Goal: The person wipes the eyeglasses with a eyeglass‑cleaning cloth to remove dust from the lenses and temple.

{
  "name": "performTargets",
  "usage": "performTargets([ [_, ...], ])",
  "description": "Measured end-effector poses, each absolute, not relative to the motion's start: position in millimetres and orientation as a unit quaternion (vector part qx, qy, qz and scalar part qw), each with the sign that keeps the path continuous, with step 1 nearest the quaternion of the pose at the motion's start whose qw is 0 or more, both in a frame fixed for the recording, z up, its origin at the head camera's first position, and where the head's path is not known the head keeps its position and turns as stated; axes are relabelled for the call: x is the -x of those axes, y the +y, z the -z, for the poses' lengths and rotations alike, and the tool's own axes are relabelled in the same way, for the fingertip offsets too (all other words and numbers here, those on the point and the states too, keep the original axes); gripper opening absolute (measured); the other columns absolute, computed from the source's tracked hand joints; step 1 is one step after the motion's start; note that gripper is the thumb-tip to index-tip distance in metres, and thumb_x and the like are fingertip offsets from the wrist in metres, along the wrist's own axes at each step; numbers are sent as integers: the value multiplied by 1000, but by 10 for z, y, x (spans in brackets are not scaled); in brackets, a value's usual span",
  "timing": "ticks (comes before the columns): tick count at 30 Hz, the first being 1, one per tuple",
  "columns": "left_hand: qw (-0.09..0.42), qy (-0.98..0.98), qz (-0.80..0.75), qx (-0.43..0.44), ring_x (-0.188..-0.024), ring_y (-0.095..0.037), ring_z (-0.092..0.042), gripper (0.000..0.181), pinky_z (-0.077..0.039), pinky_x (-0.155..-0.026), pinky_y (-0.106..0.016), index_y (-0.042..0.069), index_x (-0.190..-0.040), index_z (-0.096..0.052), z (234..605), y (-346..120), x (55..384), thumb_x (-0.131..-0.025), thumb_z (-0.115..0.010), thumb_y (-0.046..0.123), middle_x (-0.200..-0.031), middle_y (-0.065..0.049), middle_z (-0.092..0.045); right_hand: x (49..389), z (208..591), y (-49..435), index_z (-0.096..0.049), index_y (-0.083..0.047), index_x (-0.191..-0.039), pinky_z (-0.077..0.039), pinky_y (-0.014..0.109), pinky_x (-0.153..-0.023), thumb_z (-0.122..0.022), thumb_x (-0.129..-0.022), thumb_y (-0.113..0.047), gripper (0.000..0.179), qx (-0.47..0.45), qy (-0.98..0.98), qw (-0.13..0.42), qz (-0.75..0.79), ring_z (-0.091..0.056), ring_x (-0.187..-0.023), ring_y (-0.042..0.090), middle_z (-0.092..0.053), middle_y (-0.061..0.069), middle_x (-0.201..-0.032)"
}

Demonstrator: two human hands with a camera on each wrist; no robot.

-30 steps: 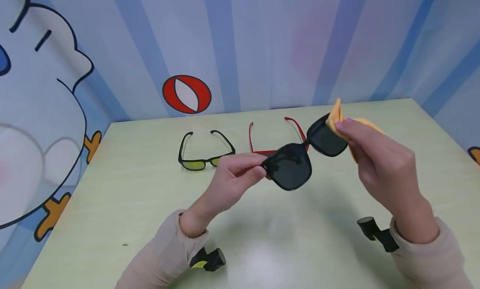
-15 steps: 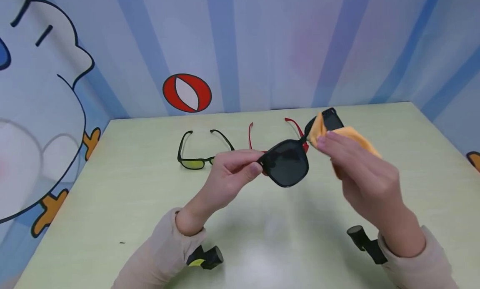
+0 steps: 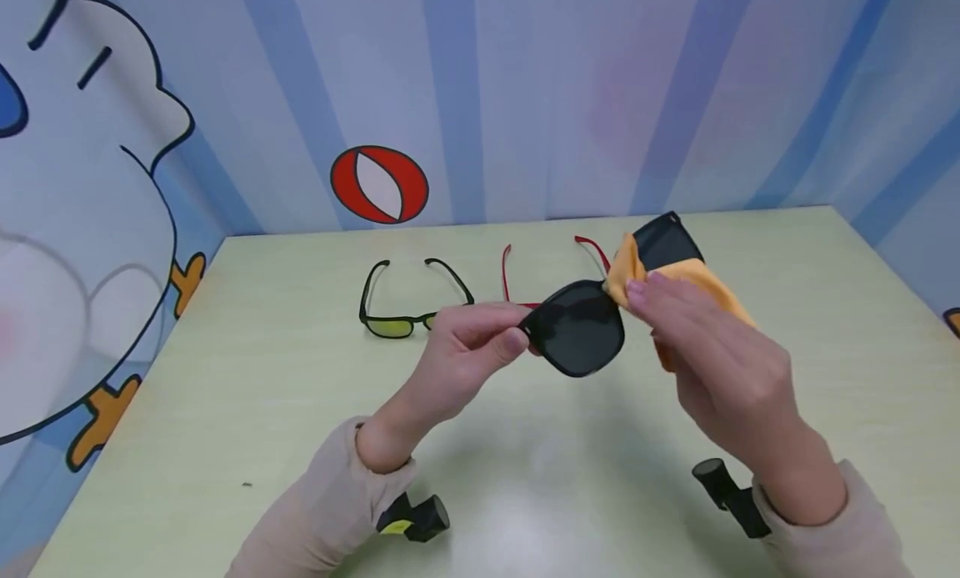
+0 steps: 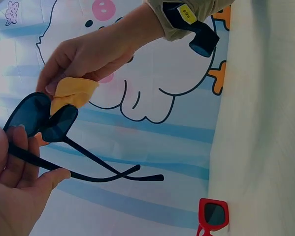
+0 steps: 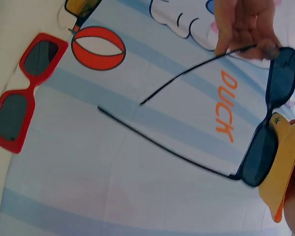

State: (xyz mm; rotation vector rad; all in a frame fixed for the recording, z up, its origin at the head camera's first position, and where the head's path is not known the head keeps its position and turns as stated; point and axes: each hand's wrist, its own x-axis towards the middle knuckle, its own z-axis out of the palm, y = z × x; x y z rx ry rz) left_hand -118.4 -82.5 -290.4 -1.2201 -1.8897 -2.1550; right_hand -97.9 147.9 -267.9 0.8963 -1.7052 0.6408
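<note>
Black sunglasses (image 3: pixel 577 328) with dark lenses are held up above the table, temples unfolded and pointing away from the person. My left hand (image 3: pixel 468 349) pinches them at the left end of the frame, thumb toward me. In my right hand (image 3: pixel 723 369) is a yellow-orange cloth (image 3: pixel 697 282), pressed on the front of the right lens beside the bridge. That cloth and the fingers cover part of the right lens; its outer corner shows above. In the right wrist view the cloth (image 5: pixel 282 167) lies against the lens front, with both temples extending behind.
Behind the hands, black-framed glasses with yellow-green lenses (image 3: pixel 390 329) stand on the pale table (image 3: pixel 300 394), partly hidden by the left hand. Red-framed sunglasses (image 5: pixel 26 93) stand to their right, mostly hidden in the head view. A blue striped wall (image 3: pixel 510 103) rises at the table's back edge.
My right hand has moved left and slightly down with the cloth, from the outer part of the right lens toward the bridge. The left hand keeps its hold on the sunglasses, nearly still.
</note>
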Motion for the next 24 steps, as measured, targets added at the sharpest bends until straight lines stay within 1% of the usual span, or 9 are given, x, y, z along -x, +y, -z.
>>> performTargets([
  [3,5,-596,696,400,-85,-23,-61,55,-51,-77,-40,-21,-102,-58,2915,-825,1172,-90,-59,33,-93,-32,-59,1003,2640,1587,-65,-2,-113,-39,15,-93,-46,-99,-13,26,-360,-734,518,-251,-65,-93,26,-67,14,-103],
  [6,4,-596,697,398,-85,-22,-61,56,-51,-78,-41,-21,-100,-58,2921,-836,1173,-90,-59,34,-91,-30,-60,1002,2609,1669,-58,-3,-125,-35,22,-100,-43,-100,-16,32,-390,-749,487,-221,-59,-110,23,-62,12,-118],
  [9,-4,-597,705,384,-85,-21,-60,59,-51,-79,-40,-21,-101,-57,2916,-846,1182,-89,-60,37,-91,-25,-62,981,2582,1665,-48,-3,-134,-30,31,-105,-36,-101,-5,36,-453,-745,453,-186,-44,-126,18,-52,10,-133],
  [11,-13,-596,709,377,-86,-22,-60,60,-51,-80,-40,-21,-101,-57,2901,-845,1189,-88,-60,38,-91,-23,-63,972,2560,1646,-44,-2,-137,-29,34,-106,-32,-100,0,39,-475,-740,444,-174,-40,-129,18,-47,8,-138],
  [12,-19,-594,711,376,-86,-22,-60,61,-50,-81,-40,-21,-101,-57,2893,-842,1190,-87,-61,38,-91,-23,-63,975,2553,1634,-45,-2,-136,-30,34,-106,-33,-99,2,39,-475,-735,451,-174,-42,-128,18,-48,9,-137],
  [15,-39,-589,714,378,-86,-21,-60,65,-50,-82,-40,-22,-102,-55,2874,-827,1184,-86,-61,40,-88,-26,-62,1004,2552,1608,-53,-2,-130,-36,32,-102,-41,-97,3,36,-453,-720,496,-176,-50,-121,18,-58,11,-126],
  [18,-64,-583,714,381,-83,-20,-61,68,-50,-82,-42,-24,-105,-53,2873,-806,1173,-86,-62,41,-87,-28,-61,1058,2586,1580,-65,-1,-114,-44,34,-93,-53,-91,2,26,-424,-685,562,-191,-63,-103,23,-67,15,-105],
  [21,-95,-580,720,369,-82,-19,-62,69,-49,-86,-45,-23,-109,-52,2880,-790,1163,-86,-62,41,-90,-24,-64,1090,2616,1567,-70,1,-101,-50,37,-84,-60,-88,1,16,-412,-654,602,-200,-68,-83,29,-69,16,-91],
  [24,-118,-588,724,341,-84,-19,-63,62,-46,-90,-46,-20,-110,-54,2882,-794,1159,-87,-61,37,-90,-13,-67,1105,2639,1554,-71,1,-93,-53,43,-66,-63,-87,-1,11,-405,-640,619,-208,-66,-68,32,-70,17,-83],
])
